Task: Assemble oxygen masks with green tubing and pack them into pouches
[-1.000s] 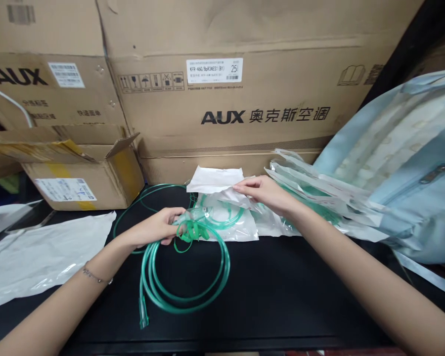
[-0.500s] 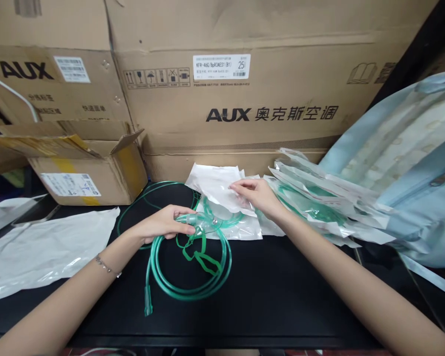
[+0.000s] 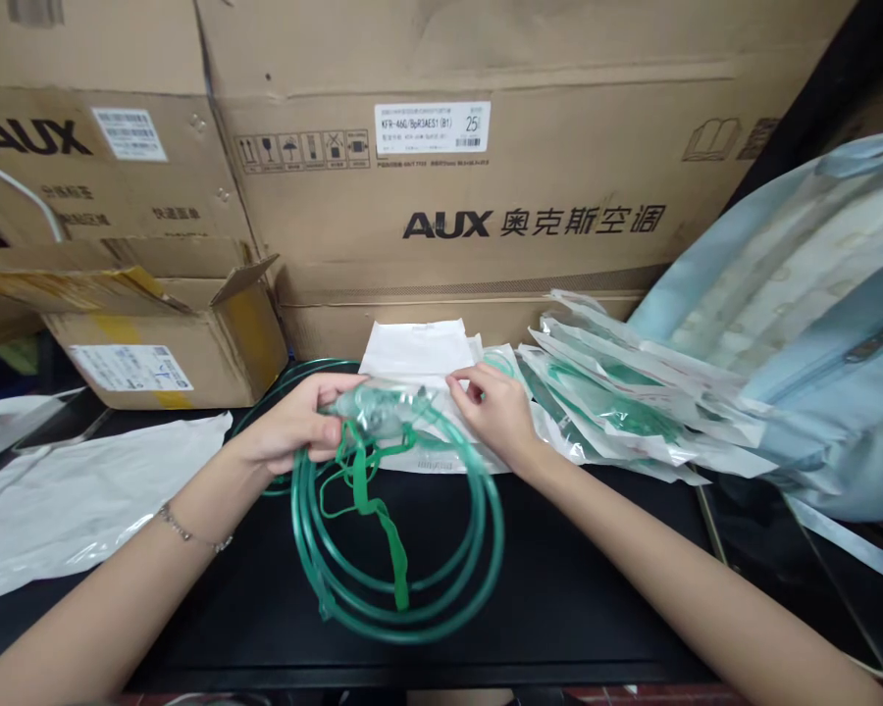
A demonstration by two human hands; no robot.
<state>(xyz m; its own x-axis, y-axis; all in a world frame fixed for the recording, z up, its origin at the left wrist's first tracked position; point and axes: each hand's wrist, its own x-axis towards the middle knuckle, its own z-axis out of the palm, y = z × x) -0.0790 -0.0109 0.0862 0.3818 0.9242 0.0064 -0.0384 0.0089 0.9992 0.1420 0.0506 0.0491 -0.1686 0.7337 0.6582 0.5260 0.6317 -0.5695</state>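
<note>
A clear green oxygen mask (image 3: 375,410) is gripped in my left hand (image 3: 294,422), thumb in front. From it hang a coil of green tubing (image 3: 412,628) and a green elastic strap (image 3: 389,539), above the black table. Right behind the mask lies a white paper-and-plastic pouch (image 3: 416,348) with its paper face up. My right hand (image 3: 496,412) has its thumb and fingers pinched at the pouch's near right edge. Mask and tubing cover part of the pouch, so its opening is not plain to see.
Several sealed pouches with green tubing (image 3: 633,412) are stacked at the right beside a light-blue bag (image 3: 839,392). An open cardboard box (image 3: 242,343) stands at the left behind a white pouch (image 3: 118,490). A large AUX carton (image 3: 530,265) blocks the back.
My left hand has raised the mask and tubing toward the camera, in front of the pouch. The tubing coil now hangs wider and further right. My right hand stays at the pouch, its paper flap lying back.
</note>
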